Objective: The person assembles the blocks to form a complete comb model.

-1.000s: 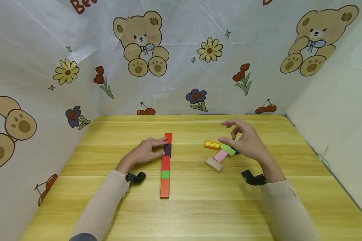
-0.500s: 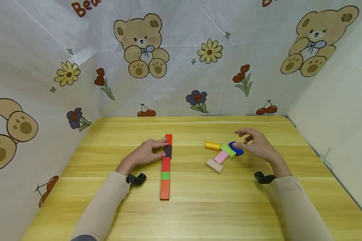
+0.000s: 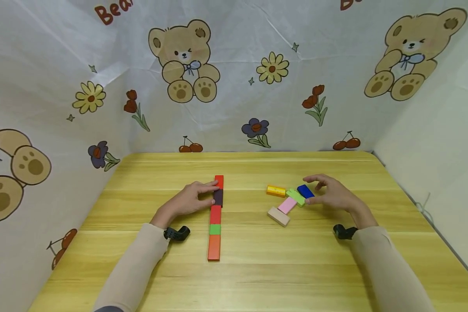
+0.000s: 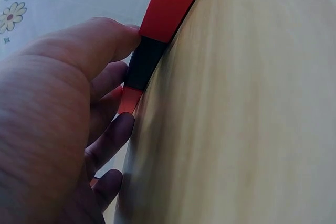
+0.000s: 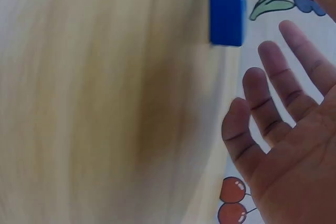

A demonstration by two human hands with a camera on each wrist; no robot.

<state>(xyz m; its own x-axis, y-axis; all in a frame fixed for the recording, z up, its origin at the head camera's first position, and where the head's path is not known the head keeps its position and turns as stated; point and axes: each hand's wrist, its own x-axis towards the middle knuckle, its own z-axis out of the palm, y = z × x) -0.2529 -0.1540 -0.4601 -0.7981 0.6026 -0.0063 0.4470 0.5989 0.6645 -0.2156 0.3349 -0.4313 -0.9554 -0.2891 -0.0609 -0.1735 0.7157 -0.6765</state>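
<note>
Tabletop: blue block (image 3: 305, 191) beside right hand (image 3: 334, 196)

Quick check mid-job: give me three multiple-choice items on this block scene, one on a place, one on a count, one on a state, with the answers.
1. Where does the blue block lie?
A. Beside the green block, by the right hand
B. In the line of blocks
C. Under the left hand

2. How many loose blocks lie right of the line?
A. Three
B. Five
C. Eight

3. What is the right hand doing?
A. Gripping the blue block
B. Open beside the blue block
C. Resting on the line

Answers: 1 A, the head view shows it at the green block's end. 2 B, yellow, green, blue, pink, tan. 3 B, the right wrist view shows spread fingers clear of it.
</note>
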